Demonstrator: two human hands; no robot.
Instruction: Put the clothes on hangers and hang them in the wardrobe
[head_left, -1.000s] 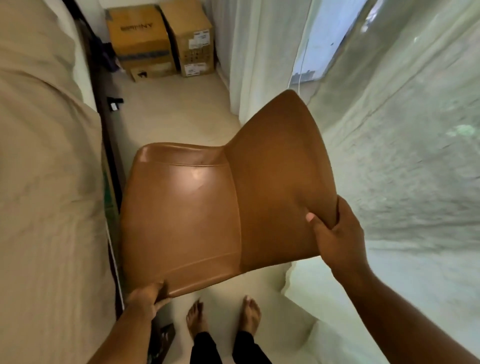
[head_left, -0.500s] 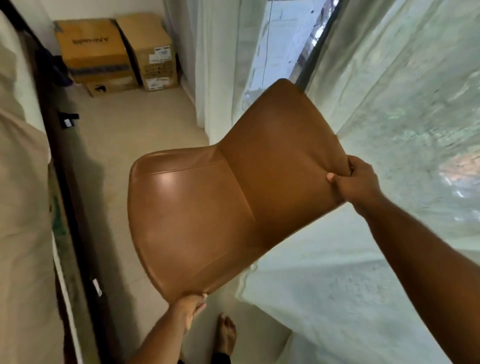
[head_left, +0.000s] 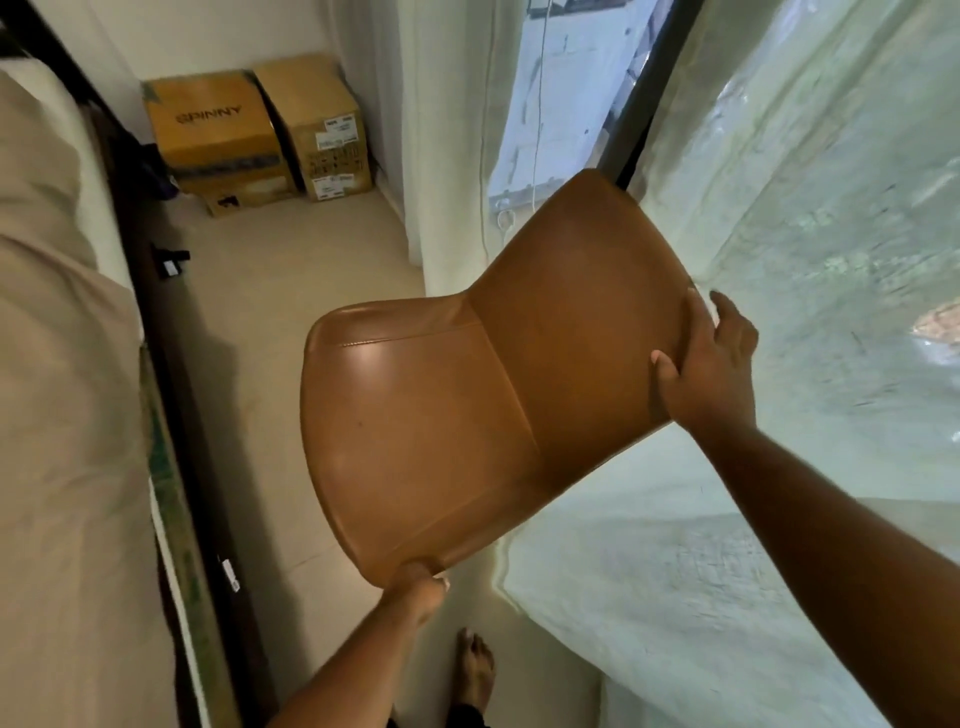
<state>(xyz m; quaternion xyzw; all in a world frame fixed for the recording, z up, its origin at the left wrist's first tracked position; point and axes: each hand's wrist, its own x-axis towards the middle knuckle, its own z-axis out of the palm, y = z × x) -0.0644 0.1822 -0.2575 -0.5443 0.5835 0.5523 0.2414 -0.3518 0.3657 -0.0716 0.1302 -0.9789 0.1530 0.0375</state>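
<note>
1. Beige floor (head_left: 270, 322) runs as a narrow lane between the bed (head_left: 52, 364) on my left and a sheer curtain (head_left: 805, 260) on my right.
2. My right hand (head_left: 711, 374) clamps the side edge of the chair (head_left: 441, 426) back, with the thumb on the front face and the fingers reaching round behind.
3. My left hand (head_left: 415, 592) grips the seat's near rim from below, fingers curled onto the edge.
4. Between both hands the brown chair sits tilted, seat toward the bed and back leaning at the curtain.
5. One bare foot (head_left: 475, 670) stands just below the seat.
6. Two boxes (head_left: 213, 130) sit side by side against the far wall.
7. A window (head_left: 561, 93) shows between the curtain panels.
</note>
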